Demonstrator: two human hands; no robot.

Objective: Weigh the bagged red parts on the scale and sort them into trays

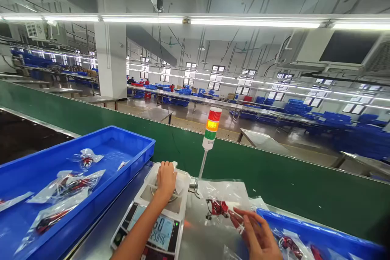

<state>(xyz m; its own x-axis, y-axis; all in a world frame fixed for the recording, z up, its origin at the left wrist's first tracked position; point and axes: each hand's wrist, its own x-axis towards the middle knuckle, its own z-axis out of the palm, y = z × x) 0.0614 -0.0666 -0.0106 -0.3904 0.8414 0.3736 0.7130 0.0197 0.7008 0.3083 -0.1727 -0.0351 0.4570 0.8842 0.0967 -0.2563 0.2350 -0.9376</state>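
Observation:
My left hand reaches over the weighing pan of a white digital scale, its fingers curled down at the far side of the pan. Whitish plastic shows beside those fingers, but what they grip is hidden. The lit display is partly covered by my left forearm. To the right, my right hand has its fingers bent and apart at the lower edge of a clear plastic bag. Red and black parts show in that bag, too small to name.
A large blue tray with several bagged red and black parts stands at left. Another blue bin holds similar bags at lower right. Behind the scale rises a signal light, its amber section lit, before a green barrier.

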